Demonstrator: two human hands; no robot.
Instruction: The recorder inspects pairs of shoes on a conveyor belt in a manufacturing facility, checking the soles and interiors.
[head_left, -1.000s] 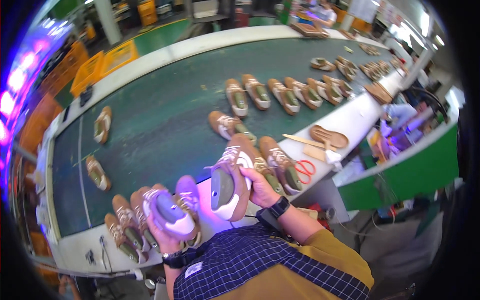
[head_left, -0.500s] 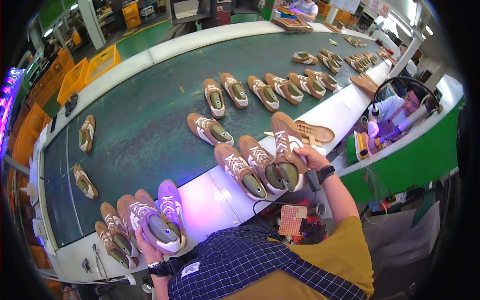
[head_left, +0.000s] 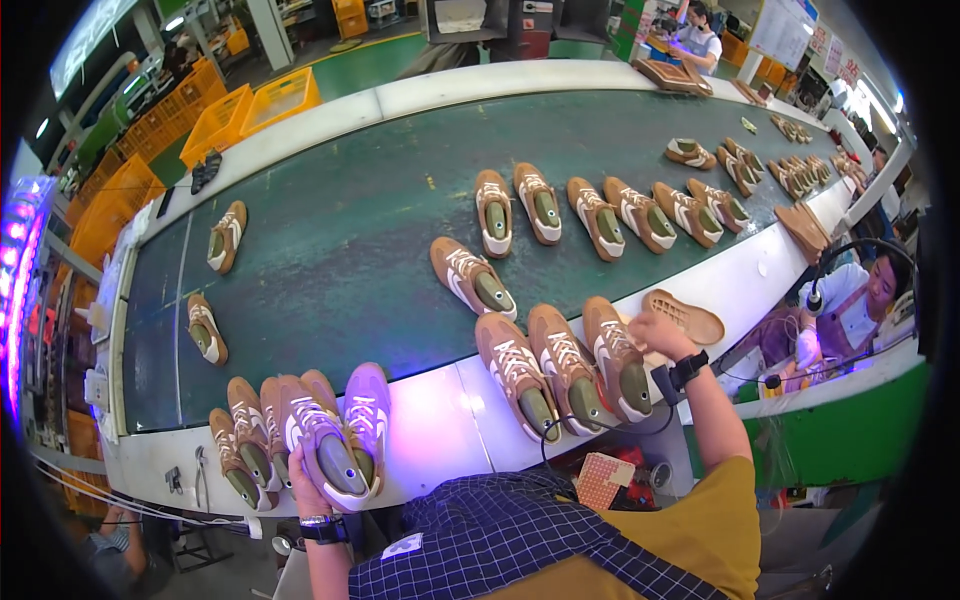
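Note:
My left hand (head_left: pixel 308 486) is closed on the heel end of a brown sneaker (head_left: pixel 318 432) with white laces and a green last inside. That sneaker is tilted over the near-left group, beside a purple-lit sneaker (head_left: pixel 367 412). My right hand (head_left: pixel 660 336) is curled beside the toe of another brown sneaker (head_left: pixel 618 358). Whatever its fingers hold, if anything, is hidden. That sneaker stands at the right end of a row, next to a middle sneaker (head_left: pixel 563 365) and a left one (head_left: pixel 516 372). Just beyond the right hand lies a tan outsole (head_left: pixel 690 316).
Several more sneakers stand on the green conveyor belt (head_left: pixel 330 270). Pliers (head_left: pixel 200 478) lie at the near left of the white ledge (head_left: pixel 440 420). Yellow crates (head_left: pixel 280 103) stand beyond the far edge. A co-worker (head_left: pixel 860 310) sits at the right behind a green panel.
My right hand has let go of its sneaker, which now stands in the row, and has shifted towards the outsole. My left hand still grips its sneaker. The whole view has swung left.

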